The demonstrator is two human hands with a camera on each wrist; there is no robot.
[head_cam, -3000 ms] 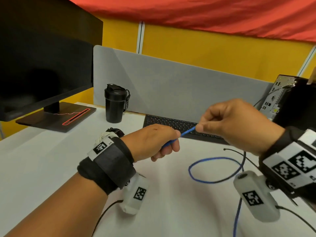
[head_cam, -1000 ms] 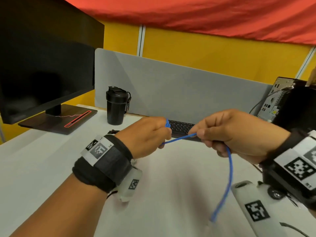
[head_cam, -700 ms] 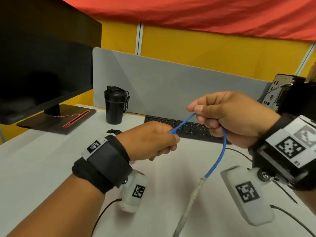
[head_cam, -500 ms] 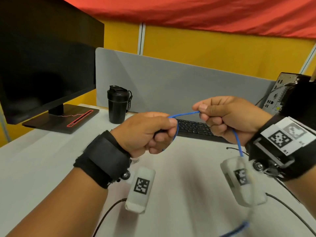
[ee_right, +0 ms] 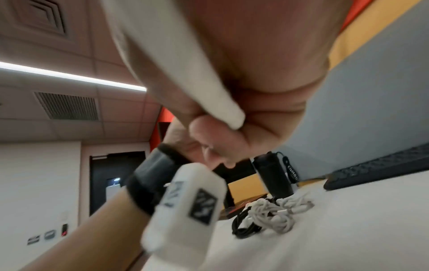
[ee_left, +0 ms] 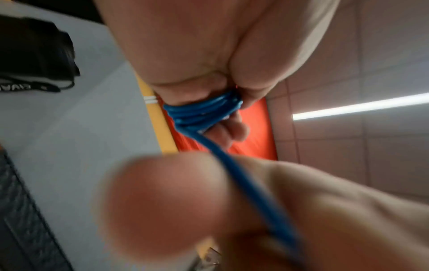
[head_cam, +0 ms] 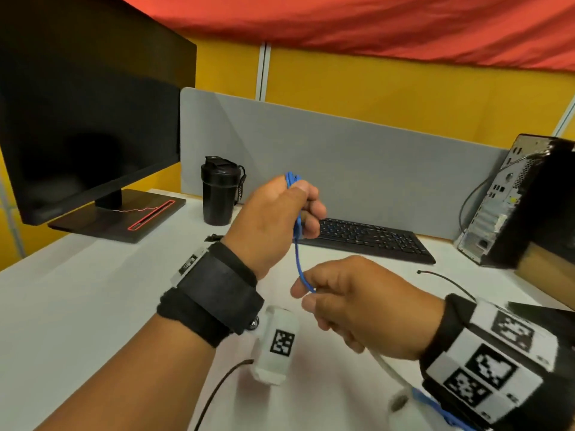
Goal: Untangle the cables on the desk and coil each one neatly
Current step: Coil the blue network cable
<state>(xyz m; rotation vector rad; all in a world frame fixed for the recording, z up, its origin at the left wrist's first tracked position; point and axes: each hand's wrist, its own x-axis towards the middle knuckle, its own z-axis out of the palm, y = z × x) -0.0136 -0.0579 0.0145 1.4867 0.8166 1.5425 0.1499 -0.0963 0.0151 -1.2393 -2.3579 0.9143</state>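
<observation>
Several turns of the blue cable (head_cam: 295,206) are wound round the raised left hand (head_cam: 273,225), whose curled fingers clamp the coil above the white desk (head_cam: 77,306). From that coil one strand drops down to the right hand (head_cam: 357,306), lower and just to the right, which pinches the strand between thumb and forefinger. In the right wrist view, a heap of white and black cables (ee_right: 267,214) lies on the desk near a black tumbler (ee_right: 276,176); the keyboard (head_cam: 367,239) lies further right.
</observation>
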